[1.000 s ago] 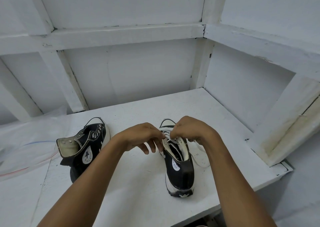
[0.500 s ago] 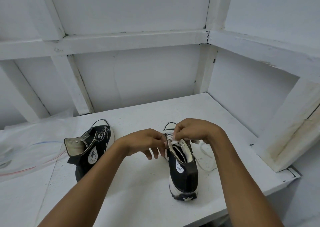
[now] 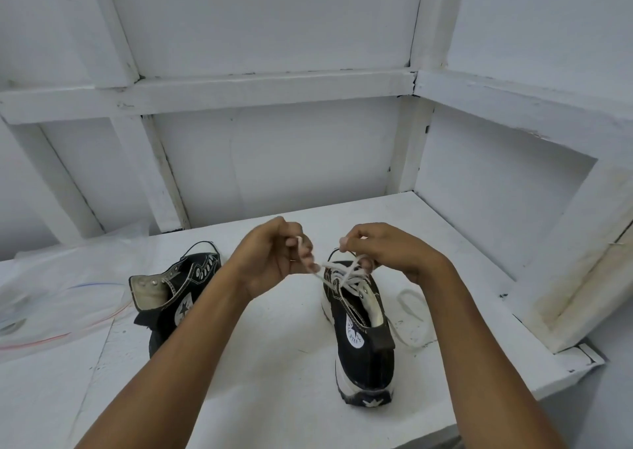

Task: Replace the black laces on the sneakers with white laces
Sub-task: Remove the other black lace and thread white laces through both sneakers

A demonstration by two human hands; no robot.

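A black high-top sneaker (image 3: 363,352) stands upright on the white table (image 3: 274,363), heel toward me, with a white lace (image 3: 344,272) threaded through its eyelets. My left hand (image 3: 270,260) pinches one end of that lace above and left of the shoe. My right hand (image 3: 383,250) pinches the other end just above the shoe's tongue. A loose loop of white lace (image 3: 411,306) lies on the table to the shoe's right. The second black sneaker (image 3: 171,294) lies tilted at the left, with no lace visible in it.
Clear plastic sheeting (image 3: 51,298) with red and blue lines covers the table's left part. White wooden beams (image 3: 239,89) and walls close the back and right side. The table's front right corner (image 3: 589,356) is near the shoe.
Both hands have risen from the shoe's tongue and moved apart, pulling the two white lace ends up and outward. The camera view has shifted slightly.
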